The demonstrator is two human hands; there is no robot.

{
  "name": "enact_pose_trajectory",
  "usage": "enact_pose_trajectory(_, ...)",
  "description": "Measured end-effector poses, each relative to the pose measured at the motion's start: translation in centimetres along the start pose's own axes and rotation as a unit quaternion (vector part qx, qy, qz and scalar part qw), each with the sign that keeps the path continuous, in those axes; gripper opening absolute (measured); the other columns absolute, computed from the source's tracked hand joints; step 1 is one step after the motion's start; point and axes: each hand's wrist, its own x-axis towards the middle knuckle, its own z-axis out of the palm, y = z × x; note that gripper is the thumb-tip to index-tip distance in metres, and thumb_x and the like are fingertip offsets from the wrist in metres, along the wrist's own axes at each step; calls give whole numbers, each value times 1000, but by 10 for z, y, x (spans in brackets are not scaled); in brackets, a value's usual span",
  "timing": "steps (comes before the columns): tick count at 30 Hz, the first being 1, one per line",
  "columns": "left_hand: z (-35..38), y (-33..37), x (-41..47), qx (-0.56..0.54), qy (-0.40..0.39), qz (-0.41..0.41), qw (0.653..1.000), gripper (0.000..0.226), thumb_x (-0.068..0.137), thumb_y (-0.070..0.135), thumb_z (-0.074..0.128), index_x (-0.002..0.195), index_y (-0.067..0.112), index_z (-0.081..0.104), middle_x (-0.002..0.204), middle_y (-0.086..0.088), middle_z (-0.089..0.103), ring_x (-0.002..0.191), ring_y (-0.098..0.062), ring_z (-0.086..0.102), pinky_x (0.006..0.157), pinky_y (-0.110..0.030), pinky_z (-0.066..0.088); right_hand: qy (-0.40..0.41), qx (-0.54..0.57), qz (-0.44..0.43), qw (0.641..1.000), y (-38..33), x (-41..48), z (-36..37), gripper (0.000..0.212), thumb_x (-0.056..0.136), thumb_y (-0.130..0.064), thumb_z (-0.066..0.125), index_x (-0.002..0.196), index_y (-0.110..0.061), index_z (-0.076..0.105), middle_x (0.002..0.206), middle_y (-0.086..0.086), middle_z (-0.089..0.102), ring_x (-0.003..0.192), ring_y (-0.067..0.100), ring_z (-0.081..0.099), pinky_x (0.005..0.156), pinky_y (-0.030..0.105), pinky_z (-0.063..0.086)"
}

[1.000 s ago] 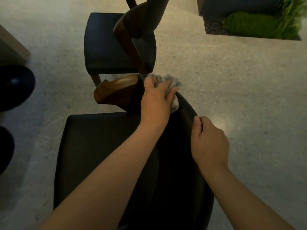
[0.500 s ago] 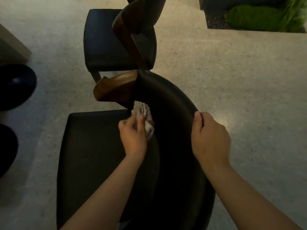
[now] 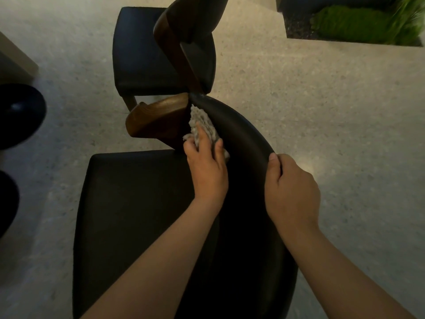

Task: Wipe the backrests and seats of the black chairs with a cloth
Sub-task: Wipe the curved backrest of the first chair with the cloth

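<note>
The left hand [image 3: 208, 172] pinches the grey cloth [image 3: 202, 122] between thumb and fingers and presses it flat on the inner face of the near chair's black backrest [image 3: 243, 134], toward the top of its curve, just beside the wooden armrest [image 3: 158, 118]. At 3 o'clock from it, the right hand [image 3: 292, 189] grips the backrest's upper rim, fingers curled over it. The seat [image 3: 138, 203] lies at 9 o'clock. A second black chair [image 3: 142, 49] stands at 12 o'clock.
</note>
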Motion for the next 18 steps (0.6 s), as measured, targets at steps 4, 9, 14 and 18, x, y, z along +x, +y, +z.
enact_pose_trajectory(4,8,-10,-3,-25,20,-49,998,41,102,27,44,142,19,42,125,7,32,99,6,46,91,-11,40,0,6,-4,1000,2,1,2,48,98,-45,23,85,-15,58,58,-4,50,50,14,50,52,35,46)
enact_pose_trajectory(9,4,-35,-9,-14,-19,-97,995,34,101,23,46,135,20,48,128,1,37,102,-3,50,94,-20,44,5,6,-7,1000,3,1,3,46,100,-43,24,85,-15,57,57,-5,48,50,14,49,51,33,43)
enact_pose_trajectory(14,-17,-56,-14,-68,-65,-217,972,34,102,24,45,136,22,47,121,1,45,94,-5,55,68,-10,43,7,8,-7,1000,4,0,2,46,100,-43,24,83,-15,57,55,-6,47,48,13,48,51,32,39)
enact_pose_trajectory(18,-14,-50,-19,-85,-37,-131,987,38,102,23,46,140,24,46,128,6,37,105,-6,53,80,-12,43,8,3,-7,1000,5,1,3,46,100,-43,24,84,-15,57,55,-6,47,48,13,48,50,30,37)
